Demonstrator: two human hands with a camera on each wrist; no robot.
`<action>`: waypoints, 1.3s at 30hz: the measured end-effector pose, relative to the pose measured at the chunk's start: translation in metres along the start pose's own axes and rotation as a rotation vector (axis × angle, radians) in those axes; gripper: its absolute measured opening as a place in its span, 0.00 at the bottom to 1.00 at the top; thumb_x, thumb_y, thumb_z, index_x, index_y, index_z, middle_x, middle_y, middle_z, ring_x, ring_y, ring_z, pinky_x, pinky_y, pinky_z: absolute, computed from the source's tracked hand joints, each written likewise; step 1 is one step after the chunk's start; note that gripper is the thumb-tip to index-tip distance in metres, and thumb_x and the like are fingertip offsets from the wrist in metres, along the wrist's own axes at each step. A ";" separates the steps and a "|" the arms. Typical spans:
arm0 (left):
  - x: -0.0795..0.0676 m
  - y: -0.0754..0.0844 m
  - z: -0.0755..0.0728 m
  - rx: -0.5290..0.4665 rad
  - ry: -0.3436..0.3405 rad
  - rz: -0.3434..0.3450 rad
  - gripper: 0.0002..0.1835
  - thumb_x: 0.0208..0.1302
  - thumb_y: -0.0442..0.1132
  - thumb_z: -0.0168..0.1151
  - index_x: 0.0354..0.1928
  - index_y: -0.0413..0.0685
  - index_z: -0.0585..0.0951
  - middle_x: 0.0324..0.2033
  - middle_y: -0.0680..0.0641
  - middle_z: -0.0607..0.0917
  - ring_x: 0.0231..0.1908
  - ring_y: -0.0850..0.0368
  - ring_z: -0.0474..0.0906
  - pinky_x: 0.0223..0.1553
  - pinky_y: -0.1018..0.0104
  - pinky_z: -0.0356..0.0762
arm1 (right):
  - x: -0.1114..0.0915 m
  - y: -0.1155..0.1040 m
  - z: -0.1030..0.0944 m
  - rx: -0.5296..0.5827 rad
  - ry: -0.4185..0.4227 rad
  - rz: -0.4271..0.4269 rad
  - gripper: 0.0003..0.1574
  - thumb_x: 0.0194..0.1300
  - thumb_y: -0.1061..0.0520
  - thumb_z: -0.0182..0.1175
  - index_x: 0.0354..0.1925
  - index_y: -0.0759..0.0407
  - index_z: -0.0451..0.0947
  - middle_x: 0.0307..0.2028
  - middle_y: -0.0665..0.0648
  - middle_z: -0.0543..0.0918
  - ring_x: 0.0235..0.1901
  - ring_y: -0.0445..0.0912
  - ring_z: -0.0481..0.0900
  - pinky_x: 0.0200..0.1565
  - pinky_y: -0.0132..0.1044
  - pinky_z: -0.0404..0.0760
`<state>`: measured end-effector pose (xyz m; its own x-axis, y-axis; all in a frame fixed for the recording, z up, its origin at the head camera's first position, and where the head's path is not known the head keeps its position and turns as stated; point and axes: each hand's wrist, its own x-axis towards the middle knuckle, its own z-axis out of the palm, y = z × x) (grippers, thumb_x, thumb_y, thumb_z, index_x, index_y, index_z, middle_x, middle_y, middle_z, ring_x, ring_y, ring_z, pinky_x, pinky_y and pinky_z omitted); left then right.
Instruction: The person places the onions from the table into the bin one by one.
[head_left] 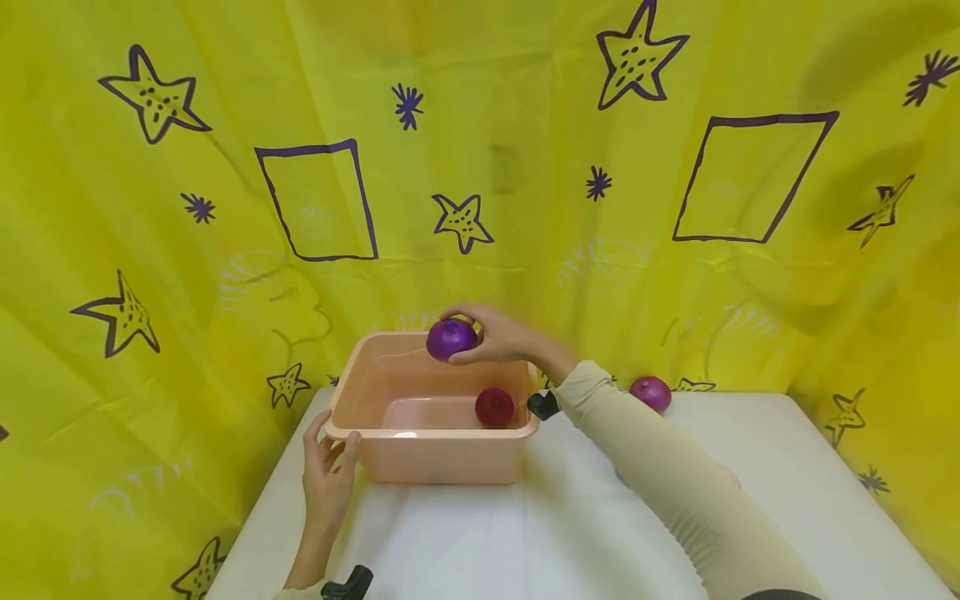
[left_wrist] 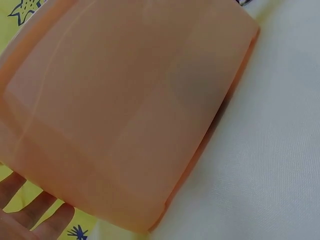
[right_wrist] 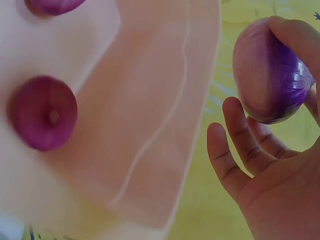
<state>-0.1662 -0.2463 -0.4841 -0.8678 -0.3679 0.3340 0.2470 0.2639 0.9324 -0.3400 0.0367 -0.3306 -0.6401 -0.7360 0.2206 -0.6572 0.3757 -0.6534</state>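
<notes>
In the head view my right hand (head_left: 491, 335) pinches a purple onion (head_left: 450, 340) between thumb and fingers, above the back of a peach plastic basin (head_left: 442, 458). The right wrist view shows the onion's shiny skin (right_wrist: 272, 75), with some fingers spread below it. Inside the basin, toward its right side, lies a dark red onion (head_left: 494, 407). A second purple-red onion (right_wrist: 55, 4) in the basin is cut off by the right wrist view's top edge. My left hand (head_left: 328, 479) grips the basin's front left corner, thumb against the front wall and fingers round the side.
Another onion (head_left: 651, 394) sits at the back of the white table (head_left: 480, 542), right of the basin. Something pale, mostly hidden, shows beside my right sleeve (head_left: 675, 475). A yellow curtain (head_left: 525, 108) with drawn stars hangs behind and beside the table.
</notes>
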 end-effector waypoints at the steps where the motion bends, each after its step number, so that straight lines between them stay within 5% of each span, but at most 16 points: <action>1: 0.000 0.000 0.000 0.009 0.002 -0.004 0.33 0.76 0.39 0.59 0.78 0.57 0.58 0.74 0.40 0.68 0.54 0.63 0.75 0.49 0.83 0.75 | 0.002 0.000 0.003 0.014 -0.008 0.005 0.43 0.58 0.53 0.77 0.68 0.54 0.71 0.64 0.60 0.76 0.55 0.52 0.79 0.54 0.41 0.83; 10: 0.000 -0.003 0.002 0.041 0.014 -0.012 0.33 0.77 0.41 0.59 0.78 0.58 0.58 0.73 0.41 0.69 0.56 0.54 0.74 0.48 0.83 0.74 | 0.011 0.007 0.023 0.055 -0.046 0.054 0.42 0.60 0.53 0.76 0.68 0.52 0.70 0.63 0.60 0.75 0.55 0.53 0.78 0.55 0.40 0.82; 18: 0.000 -0.002 0.002 0.029 0.011 0.003 0.33 0.76 0.39 0.59 0.78 0.57 0.58 0.71 0.39 0.72 0.53 0.63 0.75 0.48 0.82 0.75 | 0.010 0.009 0.027 0.102 -0.066 0.068 0.40 0.61 0.53 0.76 0.67 0.51 0.70 0.63 0.59 0.75 0.55 0.52 0.79 0.56 0.40 0.82; 27: 0.001 -0.002 0.002 0.031 0.013 0.003 0.34 0.76 0.38 0.59 0.78 0.57 0.58 0.71 0.39 0.72 0.52 0.65 0.75 0.47 0.82 0.76 | 0.007 0.008 0.025 0.070 -0.112 0.105 0.50 0.64 0.50 0.73 0.77 0.54 0.59 0.70 0.67 0.69 0.67 0.66 0.69 0.65 0.59 0.72; 39: 0.002 -0.005 0.001 0.033 0.004 0.017 0.34 0.76 0.39 0.59 0.78 0.57 0.58 0.72 0.39 0.70 0.53 0.59 0.75 0.47 0.82 0.76 | 0.001 0.002 0.016 0.050 -0.089 0.143 0.49 0.65 0.47 0.72 0.77 0.47 0.60 0.66 0.73 0.71 0.60 0.67 0.77 0.58 0.54 0.80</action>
<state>-0.1696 -0.2475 -0.4884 -0.8620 -0.3666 0.3501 0.2470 0.2993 0.9216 -0.3357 0.0281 -0.3435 -0.6860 -0.7252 0.0593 -0.5404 0.4532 -0.7089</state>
